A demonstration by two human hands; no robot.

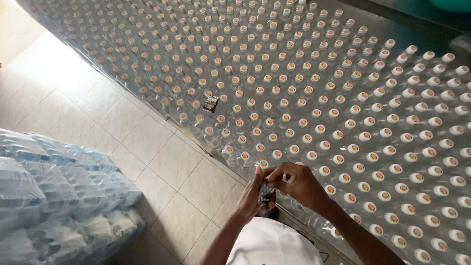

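Together, both hands — left hand (252, 196), right hand (299, 184) — around small dark strip (266, 192).

Wrapped bottle packs (59, 196) (tiled floor (147, 142))

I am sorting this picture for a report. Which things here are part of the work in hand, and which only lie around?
In hand:
- left hand and right hand, together holding a small dark flat stack
- clear plastic bottles with white caps, in rows

Lying about:
- a second small dark stack resting on the caps
- blue-tinted shrink-wrapped packs on the beige tiled floor
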